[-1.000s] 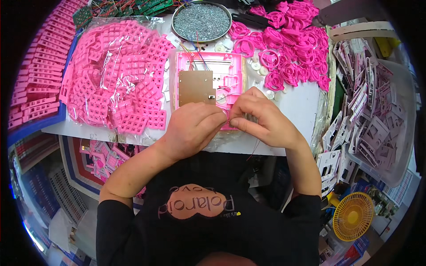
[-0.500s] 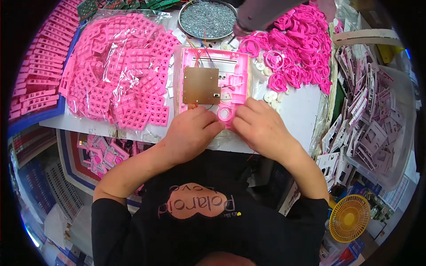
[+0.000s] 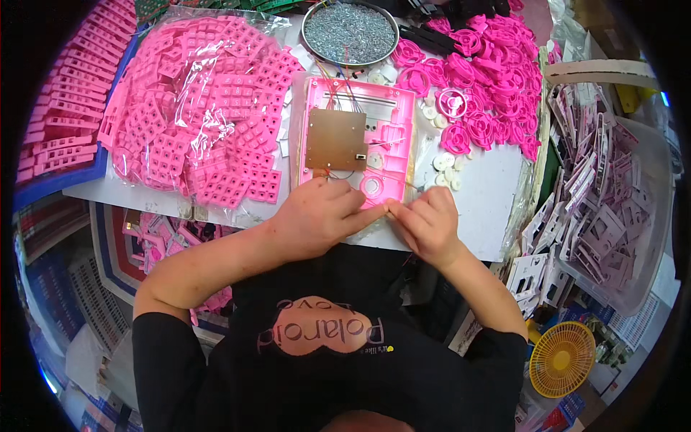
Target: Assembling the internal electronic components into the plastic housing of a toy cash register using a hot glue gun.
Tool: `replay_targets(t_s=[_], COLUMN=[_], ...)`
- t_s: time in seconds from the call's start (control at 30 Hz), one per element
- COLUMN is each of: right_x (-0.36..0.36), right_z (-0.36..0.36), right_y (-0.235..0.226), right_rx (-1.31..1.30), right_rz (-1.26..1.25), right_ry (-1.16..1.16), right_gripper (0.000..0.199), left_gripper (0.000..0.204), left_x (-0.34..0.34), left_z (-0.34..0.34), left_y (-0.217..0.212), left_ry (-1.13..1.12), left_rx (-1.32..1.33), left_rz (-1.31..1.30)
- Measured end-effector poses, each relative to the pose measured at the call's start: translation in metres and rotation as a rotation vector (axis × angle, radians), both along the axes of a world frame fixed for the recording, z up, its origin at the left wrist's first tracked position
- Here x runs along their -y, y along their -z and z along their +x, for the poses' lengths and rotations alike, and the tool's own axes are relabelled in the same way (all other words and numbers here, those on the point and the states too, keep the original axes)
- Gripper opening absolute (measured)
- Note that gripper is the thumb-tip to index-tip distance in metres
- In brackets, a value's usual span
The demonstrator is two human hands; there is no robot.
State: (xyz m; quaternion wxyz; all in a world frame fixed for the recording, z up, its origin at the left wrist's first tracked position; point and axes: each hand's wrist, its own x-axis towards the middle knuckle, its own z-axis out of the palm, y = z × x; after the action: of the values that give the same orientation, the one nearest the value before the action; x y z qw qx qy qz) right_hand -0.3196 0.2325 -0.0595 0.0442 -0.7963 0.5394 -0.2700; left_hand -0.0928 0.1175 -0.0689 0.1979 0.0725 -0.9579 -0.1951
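Observation:
A pink plastic housing (image 3: 407, 119) lies open-side up on the table, with a brown circuit board (image 3: 336, 140) and thin coloured wires inside. At its lower edge sits a round ring-shaped part (image 3: 372, 187). My left hand (image 3: 324, 216) is curled at the housing's lower left, one digit stretched toward my right fingertips. My right hand (image 3: 430, 225) is pinched just off the lower right corner, and a thin brownish stick-like piece shows by its fingers. The two hands' fingertips meet below the ring; whatever they pinch is too small to make out.
A bag of pink keypads (image 3: 194, 108) lies left. Behind the housing stands a round tray of small metal screws (image 3: 350, 36). Pink rings (image 3: 489, 79) and white discs (image 3: 448, 162) lie right, near a dark tool (image 3: 426, 39). A clear bin (image 3: 633, 216) holds flat pale parts.
My right hand has drawn back from the housing's right side to below its corner, meeting my left fingertips. The grey blurred object over the tray's right side is gone from there.

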Motion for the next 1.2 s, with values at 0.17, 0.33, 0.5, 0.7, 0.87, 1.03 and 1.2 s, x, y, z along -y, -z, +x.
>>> replay_targets(t_s=[0.17,0.33,0.5,0.7,0.87,1.03,1.2], right_x=[-0.001,0.087,0.159,0.151,0.140,0.122,0.119], right_z=[0.009,0.006,0.031,0.025,0.027,0.034,0.042], right_y=[-0.042,-0.063,-0.029,-0.030,-0.036,-0.032,-0.018], right_rx=[-0.289,0.055,-0.179,0.050,0.269,0.400,0.180], right_rz=[0.233,0.285,0.311,0.322,0.401,0.234,0.004], right_ry=[0.009,0.126,0.391,0.423,0.446,0.372,0.062], right_gripper=[0.020,0.017,0.023,0.023,0.022,0.009,0.012], left_gripper=[0.052,0.051,0.047,0.023,0.024,0.034,0.036], left_x=[-0.001,-0.003,0.003,0.030,0.090,0.090,0.102], left_z=[-0.002,0.000,-0.003,-0.003,-0.032,-0.036,-0.035], left_y=[-0.009,-0.005,-0.010,-0.021,-0.016,-0.009,0.005], left_ry=[0.054,0.038,0.046,-0.298,-0.819,-0.855,-0.886], left_rx=[0.024,-0.011,-0.024,-0.072,-0.108,-0.109,-0.237], left_rz=[-0.106,-0.138,-0.019,0.468,0.013,0.163,0.364])
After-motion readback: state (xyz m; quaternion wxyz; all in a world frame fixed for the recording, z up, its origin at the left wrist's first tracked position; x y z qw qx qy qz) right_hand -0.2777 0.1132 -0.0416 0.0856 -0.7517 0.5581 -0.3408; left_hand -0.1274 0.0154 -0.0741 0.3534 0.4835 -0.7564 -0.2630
